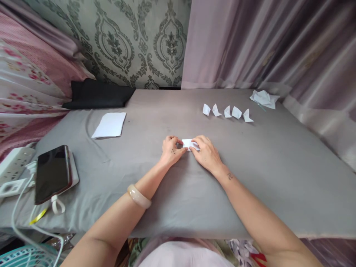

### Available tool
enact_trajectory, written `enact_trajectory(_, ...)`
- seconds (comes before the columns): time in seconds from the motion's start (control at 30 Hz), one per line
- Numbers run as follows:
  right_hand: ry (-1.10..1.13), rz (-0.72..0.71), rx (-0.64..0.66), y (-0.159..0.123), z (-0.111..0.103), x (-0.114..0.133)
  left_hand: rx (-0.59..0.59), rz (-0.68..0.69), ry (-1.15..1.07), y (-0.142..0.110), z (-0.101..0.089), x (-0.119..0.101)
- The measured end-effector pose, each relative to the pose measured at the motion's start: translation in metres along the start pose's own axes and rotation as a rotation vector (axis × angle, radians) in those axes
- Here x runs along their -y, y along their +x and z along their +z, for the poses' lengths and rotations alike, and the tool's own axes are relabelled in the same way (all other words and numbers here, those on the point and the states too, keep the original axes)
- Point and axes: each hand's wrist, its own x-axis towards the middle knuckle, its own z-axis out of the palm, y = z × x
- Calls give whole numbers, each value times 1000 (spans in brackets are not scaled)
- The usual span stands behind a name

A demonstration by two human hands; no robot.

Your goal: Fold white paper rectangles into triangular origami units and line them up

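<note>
A small folded white paper (188, 144) lies between my hands on the grey cloth. My left hand (172, 149) pinches its left end between thumb and fingers. On the right end, my right hand (205, 151) grips the paper with thumb and index finger, covering part of it. Farther back to the right stands a row of several small folded paper shapes (227, 112), apart from both hands. To the left rests a stack of white paper sheets (109, 124).
A phone (53, 174) with a white cable lies at the left, beside a power strip (15, 167). Black cloth (100, 94) is at the back left. Loose crumpled papers (264, 98) sit at the back right. Curtains (250, 40) hang along the far right.
</note>
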Motion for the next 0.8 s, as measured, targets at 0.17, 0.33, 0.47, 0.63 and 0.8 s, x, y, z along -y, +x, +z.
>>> enact_trajectory(0.17, 34, -41, -42, -4, 8, -9, -58, -61, 1, 0, 4, -4)
enact_trajectory(0.33, 67, -33, -55, -4, 13, -14, -30, -8, -21, 0, 1, 1)
enact_trajectory(0.47, 36, -56, -112, -4, 10, -12, -1, 107, -72, -4, -3, 1)
enact_trajectory(0.63, 25, -179, -252, -4, 2, -7, -88, 310, -30, -11, -4, -3)
enact_trajectory(0.8, 13, -244, -319, -1, -4, -1, 40, 322, -90, -12, -9, -6)
